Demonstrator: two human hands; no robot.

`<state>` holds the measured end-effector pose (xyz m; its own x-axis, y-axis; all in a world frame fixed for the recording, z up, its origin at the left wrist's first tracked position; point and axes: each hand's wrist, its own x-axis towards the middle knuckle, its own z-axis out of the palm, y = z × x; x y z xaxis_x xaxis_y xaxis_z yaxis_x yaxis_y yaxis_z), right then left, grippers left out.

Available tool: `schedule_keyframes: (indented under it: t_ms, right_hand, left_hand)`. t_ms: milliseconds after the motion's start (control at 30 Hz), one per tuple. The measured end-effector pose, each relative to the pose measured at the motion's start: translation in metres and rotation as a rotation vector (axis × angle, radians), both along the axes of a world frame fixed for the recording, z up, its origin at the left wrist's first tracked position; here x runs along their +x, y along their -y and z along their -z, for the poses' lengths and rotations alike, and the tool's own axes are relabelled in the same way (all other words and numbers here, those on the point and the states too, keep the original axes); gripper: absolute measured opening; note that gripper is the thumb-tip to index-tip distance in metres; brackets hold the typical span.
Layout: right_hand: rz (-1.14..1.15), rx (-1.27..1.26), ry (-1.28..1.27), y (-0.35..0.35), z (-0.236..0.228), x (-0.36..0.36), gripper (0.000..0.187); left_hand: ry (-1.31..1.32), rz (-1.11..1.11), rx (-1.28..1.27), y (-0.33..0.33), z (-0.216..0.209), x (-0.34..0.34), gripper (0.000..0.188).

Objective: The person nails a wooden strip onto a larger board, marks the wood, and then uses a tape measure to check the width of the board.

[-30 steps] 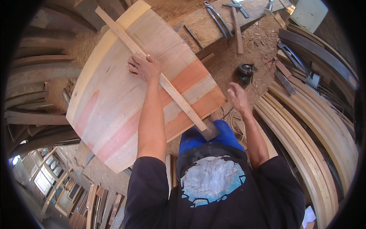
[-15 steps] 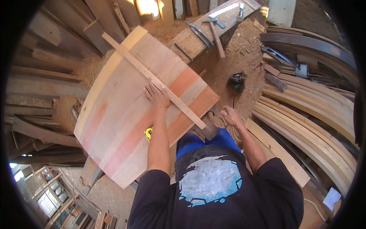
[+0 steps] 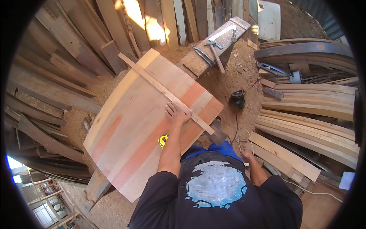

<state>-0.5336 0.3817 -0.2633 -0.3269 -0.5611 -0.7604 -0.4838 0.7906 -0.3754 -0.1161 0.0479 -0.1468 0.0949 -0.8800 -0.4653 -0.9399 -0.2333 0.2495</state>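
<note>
Stacked planks line the workshop's left side; a curved wooden panel lies centre, its thin batten pressed flat under the open left hand. Sawdust floor; right hand lowered, grip unclear; bent boards right.

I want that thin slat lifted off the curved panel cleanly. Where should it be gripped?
Probably at the slat's far end, which juts past the panel's upper edge, so fingers can wrap under it. Come from above-left; the left hand presses its lower part flat, leaving no gap.
</note>
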Motion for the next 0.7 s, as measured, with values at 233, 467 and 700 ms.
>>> schedule_keyframes:
  t_ms: [233, 467, 700]
  right_hand:
    - [0.146, -0.165, 0.157, 0.073, -0.028, 0.042, 0.019]
    - [-0.037, -0.276, 0.185, 0.156, -0.057, 0.062, 0.022]
    - [-0.122, -0.341, 0.071, 0.162, -0.055, 0.046, 0.034]
  left_hand:
    - [0.029, 0.286, -0.011, -0.019, -0.009, 0.061, 0.108]
    - [-0.061, 0.211, -0.035, -0.083, -0.011, 0.09, 0.088]
    - [0.066, 0.033, -0.153, -0.18, -0.041, 0.105, 0.087]
